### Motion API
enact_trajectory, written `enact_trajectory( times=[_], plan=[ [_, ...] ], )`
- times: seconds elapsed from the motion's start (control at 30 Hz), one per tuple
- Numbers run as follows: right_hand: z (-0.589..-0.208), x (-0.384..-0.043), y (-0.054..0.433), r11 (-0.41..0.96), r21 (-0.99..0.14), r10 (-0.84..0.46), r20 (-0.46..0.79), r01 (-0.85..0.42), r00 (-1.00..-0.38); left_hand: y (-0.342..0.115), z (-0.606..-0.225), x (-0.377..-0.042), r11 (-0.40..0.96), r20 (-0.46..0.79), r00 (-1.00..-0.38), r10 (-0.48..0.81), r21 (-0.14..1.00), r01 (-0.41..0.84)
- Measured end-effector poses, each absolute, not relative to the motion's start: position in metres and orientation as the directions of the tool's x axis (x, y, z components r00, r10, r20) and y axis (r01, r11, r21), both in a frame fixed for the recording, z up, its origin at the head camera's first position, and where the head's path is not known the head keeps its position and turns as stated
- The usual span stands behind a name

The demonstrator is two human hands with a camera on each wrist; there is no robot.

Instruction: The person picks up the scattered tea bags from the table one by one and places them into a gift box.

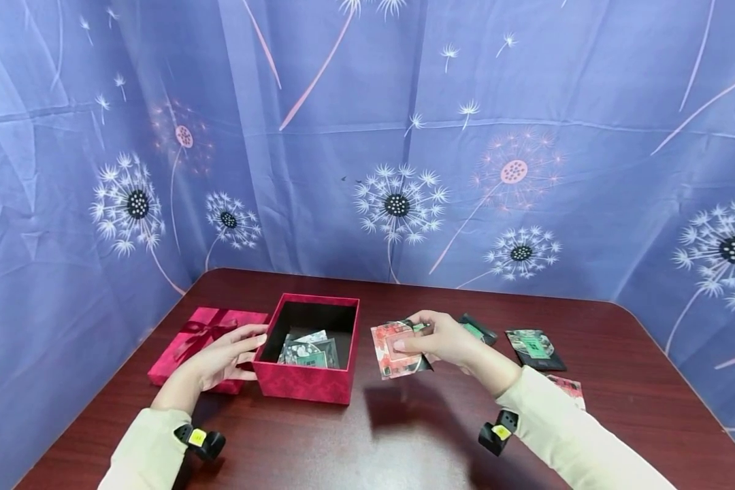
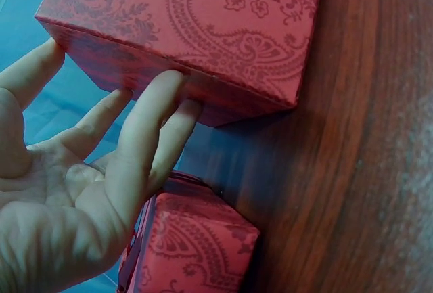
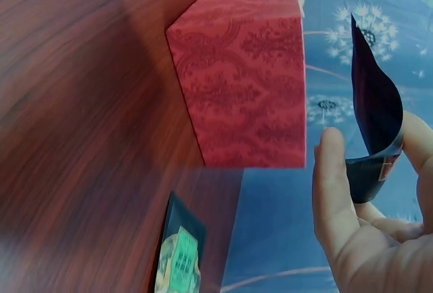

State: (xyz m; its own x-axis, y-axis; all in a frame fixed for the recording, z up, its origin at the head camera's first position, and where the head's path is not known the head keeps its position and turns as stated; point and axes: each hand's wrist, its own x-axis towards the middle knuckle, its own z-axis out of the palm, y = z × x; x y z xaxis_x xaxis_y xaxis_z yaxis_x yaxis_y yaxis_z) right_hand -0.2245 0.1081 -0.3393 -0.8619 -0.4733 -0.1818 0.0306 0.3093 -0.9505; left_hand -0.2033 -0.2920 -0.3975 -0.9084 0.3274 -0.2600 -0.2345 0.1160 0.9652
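Note:
My left hand (image 1: 229, 355) rests its fingertips along the left wall of a red patterned gift box (image 1: 306, 389), which stands lidless with a black inside. In the left wrist view the fingers (image 2: 145, 117) are extended against the box side. Several flat packets (image 1: 309, 355) with green labels lie inside it. To the right of the box, raised over the table, my right hand (image 1: 446, 341) pinches a red-and-white flat packet (image 1: 384, 354) between thumb and fingers. The right wrist view shows the packet's dark back (image 3: 373, 97) bent into a curve.
The red box lid (image 1: 171, 350) with a dark ribbon bow lies left of the box, partly behind my left hand. On the right are a dark packet with a green label (image 1: 534, 346), a red packet (image 1: 568, 388) partly under my sleeve, and another dark packet (image 1: 480, 329).

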Motion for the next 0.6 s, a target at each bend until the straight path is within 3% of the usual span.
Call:
enact_trajectory(
  times=[0.33, 0.6],
  plan=[
    [-0.338, -0.235, 0.077, 0.333, -0.941, -0.439, -0.105, -0.053, -0.893, -0.292, -0.397, -0.204, 0.132, -0.262, -0.906, 0.332, 0.964, -0.230],
    [-0.338, -0.243, 0.053, 0.350, -0.936, -0.398, -0.121, -0.029, -0.910, -0.292, -0.397, -0.204, 0.123, -0.259, -0.907, 0.333, 0.965, -0.231]
  ],
)
